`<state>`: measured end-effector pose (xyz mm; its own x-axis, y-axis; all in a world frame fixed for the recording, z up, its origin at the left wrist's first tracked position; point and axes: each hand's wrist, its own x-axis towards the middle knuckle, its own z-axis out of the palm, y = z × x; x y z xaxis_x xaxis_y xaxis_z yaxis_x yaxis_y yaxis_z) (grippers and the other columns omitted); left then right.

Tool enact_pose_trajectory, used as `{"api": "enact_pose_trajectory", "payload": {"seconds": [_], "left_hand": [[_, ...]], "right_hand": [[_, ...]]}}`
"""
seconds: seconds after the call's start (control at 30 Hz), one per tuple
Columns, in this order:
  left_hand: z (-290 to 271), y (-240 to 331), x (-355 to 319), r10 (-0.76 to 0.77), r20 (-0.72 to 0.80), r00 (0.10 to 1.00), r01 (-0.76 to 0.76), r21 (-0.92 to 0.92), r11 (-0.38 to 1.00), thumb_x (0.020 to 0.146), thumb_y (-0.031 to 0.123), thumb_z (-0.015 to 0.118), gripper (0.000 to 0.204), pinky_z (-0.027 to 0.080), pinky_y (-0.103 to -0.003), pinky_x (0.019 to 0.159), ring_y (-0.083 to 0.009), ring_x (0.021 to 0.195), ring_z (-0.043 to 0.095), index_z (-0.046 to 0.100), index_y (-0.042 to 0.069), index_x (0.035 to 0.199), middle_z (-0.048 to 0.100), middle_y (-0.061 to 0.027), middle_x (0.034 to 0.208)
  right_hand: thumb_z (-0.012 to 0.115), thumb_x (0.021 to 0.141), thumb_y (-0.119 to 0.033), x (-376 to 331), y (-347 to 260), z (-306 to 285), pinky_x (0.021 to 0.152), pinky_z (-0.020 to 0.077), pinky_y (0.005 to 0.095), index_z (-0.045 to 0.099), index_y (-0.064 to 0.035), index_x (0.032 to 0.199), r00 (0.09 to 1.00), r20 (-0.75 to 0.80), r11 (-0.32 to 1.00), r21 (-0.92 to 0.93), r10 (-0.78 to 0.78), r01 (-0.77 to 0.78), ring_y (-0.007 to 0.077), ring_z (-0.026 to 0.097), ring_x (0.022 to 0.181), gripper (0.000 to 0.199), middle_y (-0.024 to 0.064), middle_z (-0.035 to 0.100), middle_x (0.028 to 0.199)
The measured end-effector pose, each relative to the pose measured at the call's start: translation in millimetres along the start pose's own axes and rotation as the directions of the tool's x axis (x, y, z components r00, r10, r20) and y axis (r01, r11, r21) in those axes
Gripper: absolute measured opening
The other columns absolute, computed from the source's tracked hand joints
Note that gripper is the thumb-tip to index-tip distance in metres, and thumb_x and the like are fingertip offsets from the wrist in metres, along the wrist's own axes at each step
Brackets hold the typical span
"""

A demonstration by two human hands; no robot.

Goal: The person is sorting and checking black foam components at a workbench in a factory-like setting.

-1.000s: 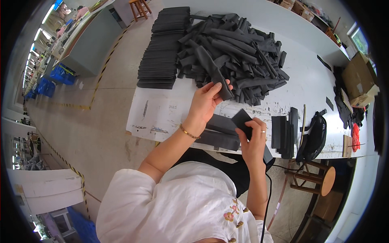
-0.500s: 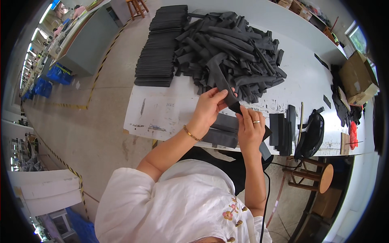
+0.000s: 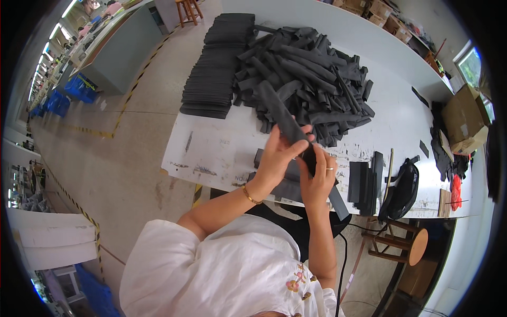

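Both hands are gripping one long black strip [image 3: 289, 122] above the white bench [image 3: 222, 145]: the left hand [image 3: 278, 157] is clasping its middle, the right hand [image 3: 317, 178] is pinching its lower part. A loose heap of black strips [image 3: 311, 79] is lying just beyond, beside a neat stack [image 3: 215, 68].

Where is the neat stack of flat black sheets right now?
In the head view, the stack of flat black sheets sits at the table's far left end, directly left of the loose pile of black strips.

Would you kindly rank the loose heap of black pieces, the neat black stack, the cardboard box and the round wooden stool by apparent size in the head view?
1. Loose heap
2. Neat black stack
3. Cardboard box
4. Round wooden stool, though fisheye bending near the rim makes the last two unsure.
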<state>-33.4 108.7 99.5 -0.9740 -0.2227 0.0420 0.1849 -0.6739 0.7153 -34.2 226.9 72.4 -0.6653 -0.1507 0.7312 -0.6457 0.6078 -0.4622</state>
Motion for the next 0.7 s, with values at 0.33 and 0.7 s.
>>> {"api": "enact_pose_trajectory", "payload": {"seconds": [0.33,0.7], "left_hand": [[-29,-22,10,-0.237,0.201,0.950,0.263,-0.113,0.958,0.096,0.019,0.060,0.020,0.052,-0.033,0.089,-0.0217,0.104,0.064,0.056,0.006,0.111,0.069,-0.0192,0.109],[-29,3,16,-0.170,0.175,0.970,0.189,-0.102,0.977,0.097,0.024,0.059,0.022,0.047,-0.034,0.090,-0.0231,0.110,0.063,0.060,0.005,0.109,0.069,-0.0187,0.111]], "right_hand": [[0.072,0.075,0.004,-14,-3,-4,0.079,0.0483,0.0445,0.051,0.0000,0.109,0.954,0.297,0.990,0.124,0.032,-0.072,0.0387,0.056,0.097,0.040,0.0194,0.056,0.111],[0.071,0.076,0.004,-15,-3,-18,0.070,0.0512,0.0425,0.051,-0.0008,0.105,0.937,0.345,0.991,0.103,0.045,-0.085,0.0395,0.060,0.087,0.036,0.0224,0.057,0.106]]}}
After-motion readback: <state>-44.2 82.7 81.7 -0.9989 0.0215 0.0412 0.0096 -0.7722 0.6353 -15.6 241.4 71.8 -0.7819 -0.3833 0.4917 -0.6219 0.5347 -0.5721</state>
